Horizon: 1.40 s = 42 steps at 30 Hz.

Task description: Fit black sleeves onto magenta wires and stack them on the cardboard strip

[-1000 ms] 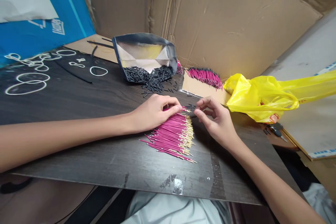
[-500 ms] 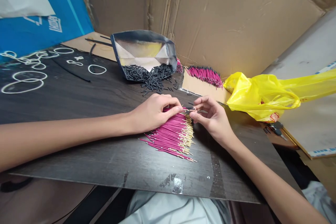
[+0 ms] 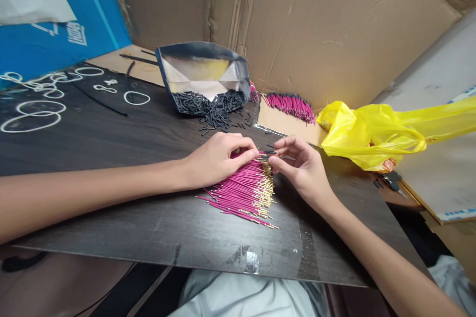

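A fanned pile of pink wires (image 3: 238,183) with gold-coloured metal tips lies on the dark table in front of me. My left hand (image 3: 226,156) rests over the far edge of the pile, its thumb and forefinger pinched on a pink wire whose end points right. Facing it, my right hand (image 3: 297,163) has thumb and fingers closed on a short black tube (image 3: 270,153) at that wire's tip. Whether the tube sits around the tip or just beside it, I cannot tell. Beyond my hands, a folded paper tray (image 3: 171,77) lets many short black tubes (image 3: 213,109) spill onto the table.
Finished-looking pink wires with black ends (image 3: 290,107) lie on a cardboard piece (image 3: 277,121) at the back. A yellow plastic bag (image 3: 372,131) is at the right. White rubber bands (image 3: 40,107) are scattered at the left. A cardboard wall (image 3: 316,29) stands behind.
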{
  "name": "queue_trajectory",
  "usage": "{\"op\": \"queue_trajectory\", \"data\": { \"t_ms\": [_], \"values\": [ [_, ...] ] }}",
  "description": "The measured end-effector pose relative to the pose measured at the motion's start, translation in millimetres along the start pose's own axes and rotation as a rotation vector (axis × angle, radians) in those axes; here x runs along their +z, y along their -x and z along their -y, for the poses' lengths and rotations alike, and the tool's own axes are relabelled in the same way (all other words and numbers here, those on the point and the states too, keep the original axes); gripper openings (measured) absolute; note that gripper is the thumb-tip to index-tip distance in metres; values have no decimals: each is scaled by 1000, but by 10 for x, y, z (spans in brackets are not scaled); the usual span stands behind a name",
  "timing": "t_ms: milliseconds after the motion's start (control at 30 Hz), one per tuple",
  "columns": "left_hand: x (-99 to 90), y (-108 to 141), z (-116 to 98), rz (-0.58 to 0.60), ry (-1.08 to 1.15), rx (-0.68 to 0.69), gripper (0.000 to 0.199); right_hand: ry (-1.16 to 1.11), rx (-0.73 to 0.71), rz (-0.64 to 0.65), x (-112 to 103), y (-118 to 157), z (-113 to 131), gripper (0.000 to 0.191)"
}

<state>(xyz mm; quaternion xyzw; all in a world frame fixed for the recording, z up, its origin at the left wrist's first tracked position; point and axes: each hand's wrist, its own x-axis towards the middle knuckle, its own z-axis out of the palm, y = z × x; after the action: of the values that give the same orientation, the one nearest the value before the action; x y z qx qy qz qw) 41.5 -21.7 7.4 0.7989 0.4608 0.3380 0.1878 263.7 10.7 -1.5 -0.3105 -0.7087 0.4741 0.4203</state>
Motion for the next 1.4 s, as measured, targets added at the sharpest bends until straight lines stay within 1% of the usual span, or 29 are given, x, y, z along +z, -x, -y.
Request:
{"op": "queue_trajectory", "data": {
  "t_ms": [100,367,533,667,967,1167,1300,1400],
  "values": [
    [0,4,5,5,8,-6,27,12,-6,-8,-6,5,-7,25],
    [7,-9,29,42,4,46,28,-27,43,43,34,19,16,31],
    [0,-2,18,44,3,47,28,-19,51,33,27,14,13,29],
    [0,-2,11,43,-4,37,28,-30,22,31,1,-1,16,27],
    [-2,2,22,45,-7,45,29,-10,22,88,-26,15,95,16],
    [-11,2,11,55,27,82,27,-81,58,141,-91,-14,48,13],
    [-15,3,1,61,40,122,24,-130,120,188,-75,-36,36,15],
    [-20,4,-6,66,59,139,23,-138,138,214,-57,-38,38,19]
  ]
}}
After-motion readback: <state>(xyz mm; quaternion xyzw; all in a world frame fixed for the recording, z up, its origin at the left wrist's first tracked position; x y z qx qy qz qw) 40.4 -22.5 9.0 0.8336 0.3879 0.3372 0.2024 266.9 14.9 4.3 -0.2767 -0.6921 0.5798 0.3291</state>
